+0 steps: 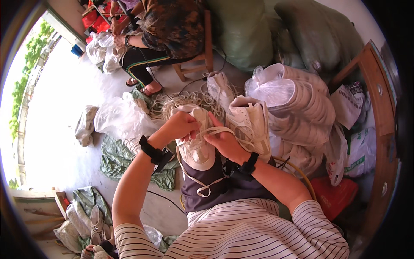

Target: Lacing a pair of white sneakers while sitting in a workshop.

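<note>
A white sneaker [197,149] rests on my lap, toe toward me. My left hand [179,125] grips its upper near the tongue. My right hand [224,138] pinches a flat white lace [202,183] that loops down over my dark trousers. Both wrists carry black bands. A second white sneaker [250,121] stands just right of my right hand, and a third [219,88] lies behind it.
A heap of loose white laces [181,101] lies ahead on the floor. Stacked white soles in clear bags [297,112] sit at the right by a wooden frame [384,129]. Another person [168,30] sits on a wooden stool at the back. Green sacks [241,30] stand behind.
</note>
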### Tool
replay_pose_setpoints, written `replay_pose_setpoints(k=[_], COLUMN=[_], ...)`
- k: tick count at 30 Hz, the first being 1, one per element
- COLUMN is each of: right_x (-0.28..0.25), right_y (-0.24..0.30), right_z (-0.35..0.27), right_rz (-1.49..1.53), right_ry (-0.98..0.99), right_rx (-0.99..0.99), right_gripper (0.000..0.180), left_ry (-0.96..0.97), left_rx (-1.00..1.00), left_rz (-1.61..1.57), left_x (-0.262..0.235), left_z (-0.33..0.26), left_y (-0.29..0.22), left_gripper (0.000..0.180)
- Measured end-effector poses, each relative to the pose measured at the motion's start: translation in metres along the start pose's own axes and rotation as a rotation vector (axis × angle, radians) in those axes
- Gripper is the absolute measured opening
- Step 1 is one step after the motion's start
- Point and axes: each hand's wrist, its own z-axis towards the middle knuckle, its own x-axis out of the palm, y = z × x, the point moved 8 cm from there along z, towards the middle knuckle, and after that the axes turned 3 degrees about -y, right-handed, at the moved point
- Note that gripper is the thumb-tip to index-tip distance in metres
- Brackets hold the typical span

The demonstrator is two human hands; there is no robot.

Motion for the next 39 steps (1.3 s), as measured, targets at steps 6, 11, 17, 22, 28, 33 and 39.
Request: replay_pose_setpoints(k=[6, 11, 17, 22, 28, 33, 39], right_x=[-0.002, -0.006, -0.007, 0.002, 0.012, 0.015, 0.015], right_y=[-0.007, -0.015, -0.017, -0.025, -0.025, -0.039, -0.046], right_z=[0.001, 0.005, 0.006, 0.007, 0.0, -0.001, -0.004], right_rz=[-0.072, -0.162, -0.211, -0.335, -0.634, -0.537, -0.674], right_ry=[-0.033, -0.045, -0.026, -0.025, -0.108, -0.108, -0.145], right_rx=[-0.061, -0.092, -0.127, -0.141, -0.168, -0.201, -0.222], right_gripper=[0.076, 0.072, 0.071, 0.093, 0.116, 0.121, 0.111], left_ry=[0.079, 0.098, 0.214, 0.237, 0.254, 0.232, 0.151], left_rx=[-0.064, -0.054, -0.05, -0.057, -0.012, 0.032, 0.11], left_rz=[-0.197, -0.19, -0.087, 0.028, 0.125, 0.191, 0.193], left_x=[0.007, 0.006, 0.012, 0.015, 0.017, 0.024, 0.023], left_z=[0.012, 0.012, 0.017, 0.015, 0.016, 0.013, 0.007], left_y=[0.02, 0.012, 0.014, 0.006, 0.004, -0.007, 0.0], left_gripper=[0.025, 0.022, 0.019, 0.015, 0.013, 0.012, 0.011])
